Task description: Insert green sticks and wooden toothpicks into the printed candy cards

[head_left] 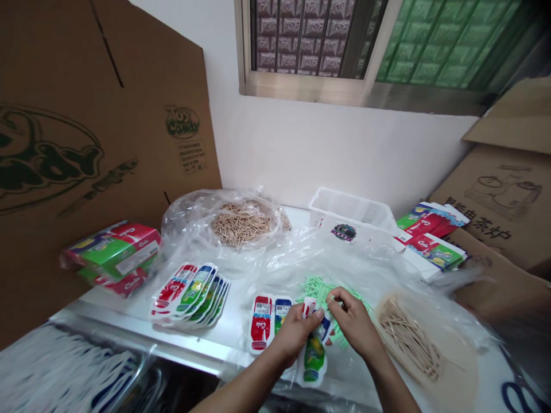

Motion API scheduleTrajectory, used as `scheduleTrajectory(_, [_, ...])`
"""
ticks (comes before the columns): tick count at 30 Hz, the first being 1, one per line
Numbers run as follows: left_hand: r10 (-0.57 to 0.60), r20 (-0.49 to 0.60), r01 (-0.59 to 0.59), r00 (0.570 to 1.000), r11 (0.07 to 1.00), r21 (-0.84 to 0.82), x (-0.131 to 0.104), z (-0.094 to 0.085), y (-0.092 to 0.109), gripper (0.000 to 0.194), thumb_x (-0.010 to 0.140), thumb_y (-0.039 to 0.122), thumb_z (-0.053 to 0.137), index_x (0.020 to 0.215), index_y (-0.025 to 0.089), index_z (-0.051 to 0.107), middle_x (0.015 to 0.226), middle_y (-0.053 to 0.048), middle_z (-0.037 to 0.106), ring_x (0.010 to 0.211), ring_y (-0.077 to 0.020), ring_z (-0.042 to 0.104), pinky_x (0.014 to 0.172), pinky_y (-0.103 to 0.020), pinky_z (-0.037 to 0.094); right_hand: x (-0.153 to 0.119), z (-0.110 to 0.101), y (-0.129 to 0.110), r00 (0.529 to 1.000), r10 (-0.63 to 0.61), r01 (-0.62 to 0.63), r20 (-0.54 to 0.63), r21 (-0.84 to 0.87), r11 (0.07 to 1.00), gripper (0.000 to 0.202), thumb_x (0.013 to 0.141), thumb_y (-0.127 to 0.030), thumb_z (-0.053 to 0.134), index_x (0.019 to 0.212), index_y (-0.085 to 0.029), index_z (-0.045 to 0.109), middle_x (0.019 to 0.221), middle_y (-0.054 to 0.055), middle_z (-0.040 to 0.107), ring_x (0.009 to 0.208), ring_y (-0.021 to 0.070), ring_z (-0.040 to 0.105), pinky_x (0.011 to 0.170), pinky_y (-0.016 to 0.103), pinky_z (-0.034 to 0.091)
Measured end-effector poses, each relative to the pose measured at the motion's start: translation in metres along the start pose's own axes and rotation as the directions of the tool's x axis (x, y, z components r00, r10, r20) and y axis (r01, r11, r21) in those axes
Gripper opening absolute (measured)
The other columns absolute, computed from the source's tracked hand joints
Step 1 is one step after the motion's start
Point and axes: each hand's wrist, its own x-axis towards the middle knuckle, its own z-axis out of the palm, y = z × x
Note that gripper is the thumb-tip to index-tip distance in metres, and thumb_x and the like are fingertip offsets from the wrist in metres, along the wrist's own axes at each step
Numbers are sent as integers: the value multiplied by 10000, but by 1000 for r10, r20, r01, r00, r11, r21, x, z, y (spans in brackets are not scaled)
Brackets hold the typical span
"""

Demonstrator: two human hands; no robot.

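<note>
My left hand (295, 331) is closed on a bottle-shaped candy packet (314, 357) with a green and yellow print, its thumb pressed on the upper part. Just to the right, my right hand (353, 318) has its fingertips pinched together above that packet; whatever is between them is too small to make out. Behind both hands lies a loose pile of light green sticks (317, 287). Beside my left hand a red cola packet (260, 322) lies flat, next to a blue and green one partly under my hand. A fanned stack of similar packets (189, 293) rests farther left.
A plastic bag of thin brown sticks (241, 223) lies behind, near a white plastic basket (353, 212). More brown sticks (408, 338) sit on the right, with blue scissors handles (516, 396) at the corner. Printed boxes (120, 249) and large cartons (172, 86) flank the table.
</note>
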Motion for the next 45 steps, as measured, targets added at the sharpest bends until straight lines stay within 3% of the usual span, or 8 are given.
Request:
scheduleTrajectory(10, [71, 8, -71, 997, 974, 215, 5, -8, -3, 381, 703, 479, 664, 709, 104, 596, 632, -30, 571, 554, -110, 498, 552, -226, 405, -4, 5, -7, 992, -74, 74, -99, -9, 997, 238, 793, -432, 531, 834, -198, 549, 661, -30, 555, 509, 121, 536, 452, 223, 458])
scheduleTrajectory(16, [119, 7, -116, 993, 952, 282, 6, -10, -6, 398, 700, 503, 652, 726, 112, 583, 638, -19, 535, 571, -110, 464, 571, -234, 397, -2, 8, -10, 985, -91, 87, -148, -33, 996, 147, 777, -338, 527, 724, -201, 526, 599, -48, 515, 494, 109, 510, 447, 208, 439])
scheduleTrajectory(22, [103, 11, -101, 995, 948, 302, 7, -12, -8, 421, 721, 520, 625, 808, 110, 591, 702, -40, 566, 624, -134, 505, 615, -249, 415, -1, 6, -1, 989, -45, 48, -142, 14, 999, 101, 755, -243, 469, 852, -226, 496, 724, -36, 568, 541, 128, 564, 468, 242, 490])
scheduleTrajectory(26, [105, 60, -119, 993, 927, 356, 6, -9, -4, 427, 734, 535, 602, 769, 110, 585, 674, -30, 554, 605, -128, 503, 601, -238, 409, -5, 6, 3, 968, -184, 164, -170, -128, 978, 318, 836, -284, 409, 1133, -224, 504, 1066, 60, 610, 968, 192, 593, 827, 344, 498])
scheduleTrajectory(30, [187, 133, -229, 973, 841, 490, 4, -8, 6, 423, 758, 518, 580, 819, 103, 630, 733, -41, 601, 684, -153, 525, 654, -253, 420, -8, -2, 4, 935, -337, 355, 111, -323, 877, 381, 884, -349, 406, 1240, -246, 494, 1317, 60, 491, 1228, 199, 422, 1056, 376, 301])
scheduleTrajectory(34, [199, 75, -204, 977, 779, 593, 3, -19, 17, 411, 763, 455, 605, 1008, 129, 655, 883, -69, 674, 827, -199, 582, 796, -299, 430, 2, -33, 22, 988, -149, 103, -46, -524, 846, 378, 930, -372, 275, 1200, -204, 481, 1156, 78, 601, 976, 176, 600, 850, 306, 458])
scheduleTrajectory(37, [265, -26, -193, 964, 763, 617, 4, -32, 22, 423, 757, 436, 617, 1071, 154, 646, 1009, -88, 672, 938, -221, 586, 857, -313, 425, 13, -51, 45, 997, -2, -61, -78, -790, 610, 259, 904, -285, 337, 1015, -180, 545, 928, 67, 656, 849, 186, 617, 760, 279, 438])
scheduleTrajectory(45, [287, -153, -154, 946, 810, 566, 4, -41, 31, 464, 731, 418, 638, 1102, 139, 628, 998, -87, 674, 870, -211, 603, 781, -300, 461, 31, -31, 91, 977, 125, -214, -175, -856, 471, 194, 836, -233, 444, 935, -119, 566, 902, 177, 639, 840, 258, 608, 699, 322, 388])
